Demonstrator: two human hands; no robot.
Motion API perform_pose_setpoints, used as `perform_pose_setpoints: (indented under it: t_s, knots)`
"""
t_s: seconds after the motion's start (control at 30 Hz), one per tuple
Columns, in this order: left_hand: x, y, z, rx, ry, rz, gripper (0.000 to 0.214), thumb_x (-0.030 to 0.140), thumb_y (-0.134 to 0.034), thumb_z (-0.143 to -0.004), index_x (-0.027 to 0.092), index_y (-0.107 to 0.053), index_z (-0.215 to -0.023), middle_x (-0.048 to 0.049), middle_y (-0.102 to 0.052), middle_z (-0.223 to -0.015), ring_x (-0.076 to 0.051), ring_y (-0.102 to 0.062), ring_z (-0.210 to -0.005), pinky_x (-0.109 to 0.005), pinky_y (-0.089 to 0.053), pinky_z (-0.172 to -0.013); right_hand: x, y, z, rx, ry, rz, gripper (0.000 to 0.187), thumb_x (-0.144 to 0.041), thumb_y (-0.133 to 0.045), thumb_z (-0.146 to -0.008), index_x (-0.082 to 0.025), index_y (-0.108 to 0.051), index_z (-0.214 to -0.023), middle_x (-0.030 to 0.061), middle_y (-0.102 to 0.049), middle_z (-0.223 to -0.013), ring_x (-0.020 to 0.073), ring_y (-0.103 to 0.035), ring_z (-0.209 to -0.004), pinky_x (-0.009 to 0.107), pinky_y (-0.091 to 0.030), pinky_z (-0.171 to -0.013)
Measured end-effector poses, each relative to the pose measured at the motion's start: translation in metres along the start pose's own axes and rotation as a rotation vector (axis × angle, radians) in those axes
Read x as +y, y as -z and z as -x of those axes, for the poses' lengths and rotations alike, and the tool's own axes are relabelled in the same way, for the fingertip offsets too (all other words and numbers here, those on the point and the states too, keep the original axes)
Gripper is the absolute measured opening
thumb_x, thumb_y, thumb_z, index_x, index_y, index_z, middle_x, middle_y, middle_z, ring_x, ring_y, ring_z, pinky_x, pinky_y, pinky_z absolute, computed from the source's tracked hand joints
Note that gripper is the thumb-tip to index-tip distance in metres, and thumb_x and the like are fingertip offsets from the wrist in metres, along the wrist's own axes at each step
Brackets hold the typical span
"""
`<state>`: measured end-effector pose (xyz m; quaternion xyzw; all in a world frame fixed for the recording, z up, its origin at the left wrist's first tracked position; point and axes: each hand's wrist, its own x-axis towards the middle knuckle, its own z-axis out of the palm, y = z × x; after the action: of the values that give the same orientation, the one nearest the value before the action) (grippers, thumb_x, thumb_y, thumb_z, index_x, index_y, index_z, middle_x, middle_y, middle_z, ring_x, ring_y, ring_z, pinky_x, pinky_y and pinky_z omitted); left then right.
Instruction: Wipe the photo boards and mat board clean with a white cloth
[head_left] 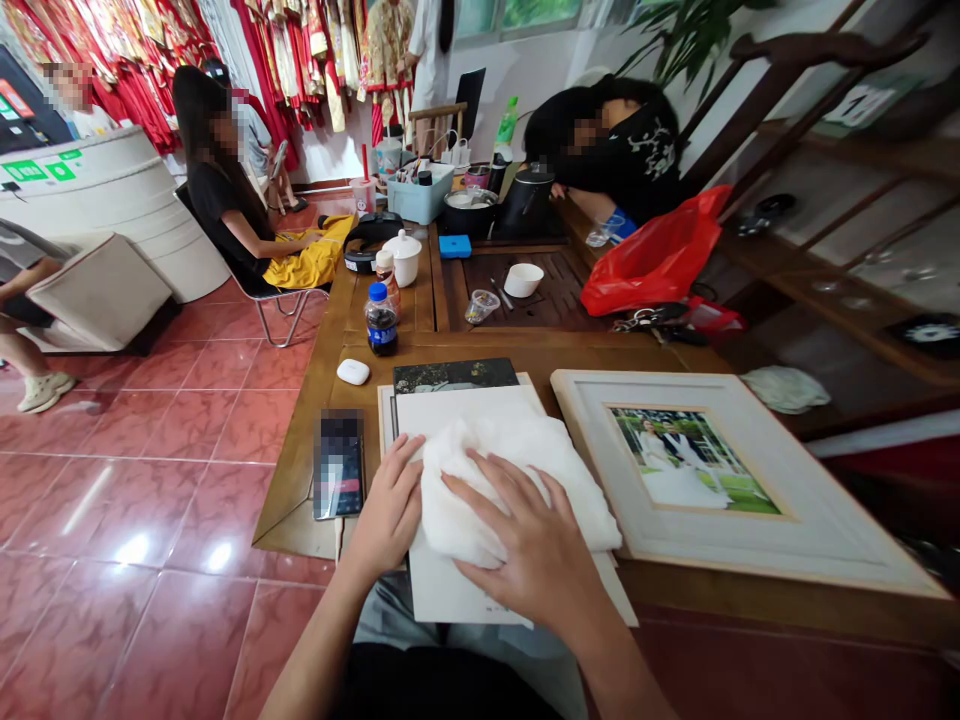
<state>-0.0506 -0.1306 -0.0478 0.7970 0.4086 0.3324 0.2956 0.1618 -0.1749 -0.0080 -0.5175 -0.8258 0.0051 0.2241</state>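
Note:
A bunched white cloth (555, 470) covers much of a white board (442, 590) at the table's front edge. My right hand (517, 520) is spread over the cloth and grips it against the board. Along the board's left edge lies my left hand (390, 510), its fingers stretched out and touching the board beside the cloth. A dark picture panel (457, 374) sticks out from beneath the board at the back. The underside of my right palm is hidden.
Right of the board lies a framed wedding photo (690, 460). A phone (349, 470), a white case (353, 372) and a blue-capped bottle (381, 320) stand on the left. Farther back are a red bag (652, 260) and a white bowl (523, 280). Several people sit around.

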Motion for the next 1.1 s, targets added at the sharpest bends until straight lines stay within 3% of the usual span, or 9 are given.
perform_pose_setpoints:
  t_s: [0.23, 0.37, 0.6, 0.77, 0.83, 1.0, 1.1]
  knots:
    - [0.002, -0.001, 0.0, 0.001, 0.019, 0.011, 0.04, 0.024, -0.033, -0.109, 0.025, -0.049, -0.145, -0.0088, -0.037, -0.162, -0.026, -0.018, -0.158, -0.054, -0.023, -0.127, 0.041, 0.011, 0.016, 0.015, -0.09, 0.143, 0.061, -0.045, -0.063, -0.088, -0.031, -0.051, -0.145, 0.0105, -0.05, -0.151, 0.0322, -0.052, -0.13, 0.05, -0.036, -0.103]
    - [0.003, -0.001, 0.0, -0.008, 0.025, 0.01, 0.04, 0.024, -0.032, -0.109, 0.025, -0.049, -0.145, -0.0088, -0.036, -0.162, -0.025, -0.017, -0.158, -0.053, -0.023, -0.127, 0.048, 0.014, 0.017, 0.045, -0.118, 0.174, 0.056, -0.045, -0.061, -0.09, -0.027, -0.054, -0.143, 0.0132, -0.052, -0.149, 0.0339, -0.054, -0.127, 0.05, -0.04, -0.098]
    - [0.0, -0.001, -0.001, -0.007, 0.008, -0.011, 0.04, 0.024, -0.032, -0.109, 0.026, -0.047, -0.146, -0.0082, -0.036, -0.163, -0.025, -0.017, -0.158, -0.053, -0.023, -0.127, 0.034, 0.009, -0.008, -0.079, 0.04, 0.106, 0.065, -0.052, -0.06, -0.091, -0.024, -0.049, -0.149, 0.0176, -0.047, -0.153, 0.0383, -0.048, -0.133, 0.058, -0.037, -0.103]
    - [-0.002, -0.001, 0.001, -0.008, -0.004, -0.031, 0.039, 0.023, -0.033, -0.109, 0.026, -0.047, -0.145, -0.0089, -0.037, -0.162, -0.026, -0.018, -0.157, -0.054, -0.023, -0.127, 0.045, 0.012, -0.019, -0.169, 0.142, 0.025, 0.067, -0.056, -0.058, -0.092, -0.028, -0.045, -0.152, 0.016, -0.048, -0.153, 0.0345, -0.048, -0.135, 0.056, -0.038, -0.104]
    - [-0.002, -0.002, 0.001, -0.006, -0.006, -0.029, 0.039, 0.023, -0.032, -0.109, 0.025, -0.047, -0.145, -0.009, -0.036, -0.162, -0.025, -0.018, -0.157, -0.054, -0.024, -0.127, 0.056, 0.014, -0.02, -0.169, 0.109, 0.017, 0.064, -0.058, -0.057, -0.092, -0.03, -0.047, -0.15, 0.0138, -0.05, -0.152, 0.0331, -0.05, -0.134, 0.055, -0.039, -0.104]
    - [-0.001, -0.001, 0.0, -0.005, 0.002, -0.01, 0.04, 0.023, -0.032, -0.109, 0.025, -0.048, -0.145, -0.0087, -0.036, -0.162, -0.025, -0.017, -0.158, -0.053, -0.023, -0.127, 0.085, 0.014, -0.02, -0.054, -0.126, 0.094, 0.061, -0.058, -0.055, -0.093, -0.027, -0.053, -0.145, 0.014, -0.054, -0.148, 0.0359, -0.054, -0.129, 0.054, -0.044, -0.098]
    - [-0.001, -0.001, 0.0, -0.003, 0.002, -0.007, 0.039, 0.024, -0.032, -0.109, 0.025, -0.048, -0.145, -0.0087, -0.036, -0.162, -0.026, -0.018, -0.158, -0.053, -0.024, -0.127, 0.089, 0.011, -0.024, -0.028, -0.134, 0.108, 0.06, -0.06, -0.055, -0.093, -0.027, -0.056, -0.143, 0.0142, -0.055, -0.146, 0.036, -0.054, -0.128, 0.054, -0.043, -0.099]
